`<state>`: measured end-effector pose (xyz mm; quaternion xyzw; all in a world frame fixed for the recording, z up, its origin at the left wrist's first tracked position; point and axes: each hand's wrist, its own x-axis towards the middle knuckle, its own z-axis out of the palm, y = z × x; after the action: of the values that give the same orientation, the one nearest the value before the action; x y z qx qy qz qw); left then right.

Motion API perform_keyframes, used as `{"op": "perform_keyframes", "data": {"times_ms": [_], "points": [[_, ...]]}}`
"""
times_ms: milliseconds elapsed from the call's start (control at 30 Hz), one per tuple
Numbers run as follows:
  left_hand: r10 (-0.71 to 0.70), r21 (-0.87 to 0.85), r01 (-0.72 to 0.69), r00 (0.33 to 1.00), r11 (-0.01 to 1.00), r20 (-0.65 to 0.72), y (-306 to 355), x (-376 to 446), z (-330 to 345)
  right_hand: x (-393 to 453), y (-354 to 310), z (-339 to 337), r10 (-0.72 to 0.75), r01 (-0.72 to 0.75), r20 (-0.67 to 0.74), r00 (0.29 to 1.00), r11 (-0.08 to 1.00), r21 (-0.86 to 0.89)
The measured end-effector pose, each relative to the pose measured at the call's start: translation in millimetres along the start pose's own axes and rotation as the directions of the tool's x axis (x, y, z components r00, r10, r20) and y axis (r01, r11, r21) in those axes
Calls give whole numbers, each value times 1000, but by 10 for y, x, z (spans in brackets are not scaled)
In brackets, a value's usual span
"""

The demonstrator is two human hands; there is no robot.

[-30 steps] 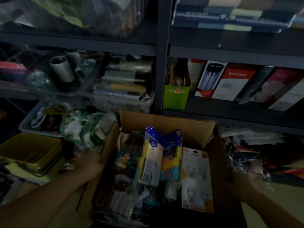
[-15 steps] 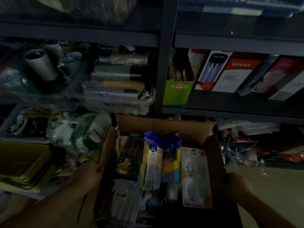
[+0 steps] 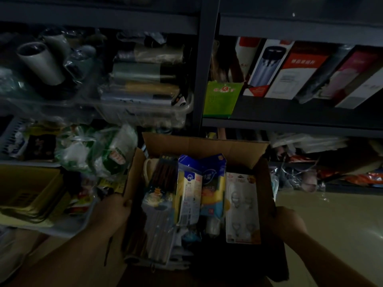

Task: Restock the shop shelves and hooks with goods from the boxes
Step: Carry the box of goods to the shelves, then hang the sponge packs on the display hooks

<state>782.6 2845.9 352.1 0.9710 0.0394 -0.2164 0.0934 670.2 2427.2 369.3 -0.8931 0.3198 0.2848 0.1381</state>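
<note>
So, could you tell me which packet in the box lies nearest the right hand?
The white blister card of hooks, against the box's right wall; the blue packets stand further left.

Very dim and underexposed throughout. Faint sheen on the floor (image 3: 342, 224) at right; deep shadow inside the cardboard box (image 3: 207, 146). Bowed, soft edges.

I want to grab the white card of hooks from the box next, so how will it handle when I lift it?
The card of hooks looks flat and thin, so probably light and slightly bendy. Its glossy front may be slippery. It leans loosely against the cardboard box wall, so it should lift out freely.
</note>
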Motion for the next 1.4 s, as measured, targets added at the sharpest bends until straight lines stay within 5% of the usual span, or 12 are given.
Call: {"op": "perform_keyframes", "data": {"times_ms": [233, 467, 567, 633, 700, 800, 1000, 1300, 1400], "points": [[-64, -226, 63, 998, 972, 0, 113, -132, -59, -30, 45, -25, 10, -13, 89, 996, 999, 38], [40, -324, -50, 998, 945, -39, 95, -129, -236, -206, -43, -147, -27, 33, -37, 999, 986, 163], [38, -195, -76, 980, 978, -194, 146, -160, -371, -346, -179, -173, -43, 101, -221, 974, 961, 258], [154, -59, -188, 917, 980, -368, 172, -194, -449, -469, -306, -175, -125, 221, -449, 885, 961, 168], [277, -67, -338, 855, 939, -439, 272, -259, -501, -585, -510, -205, -219, 332, -505, 835, 932, 144], [328, -348, -394, 915, 851, -233, 497, -338, -456, -604, -921, -99, -235, 300, -204, 950, 864, 403], [178, -674, -22, 971, 738, 162, 915, -330, -188, -309, -1251, 224, -39, -39, 109, 993, 773, 634], [46, -600, 102, 973, 794, 227, 1326, -349, 190, -220, -1202, 384, -121, 30, 117, 986, 810, 585], [3, -681, 143, 978, 718, 208, 1322, -416, 140, -292, -1102, 213, -118, 39, 80, 990, 766, 642]]}}
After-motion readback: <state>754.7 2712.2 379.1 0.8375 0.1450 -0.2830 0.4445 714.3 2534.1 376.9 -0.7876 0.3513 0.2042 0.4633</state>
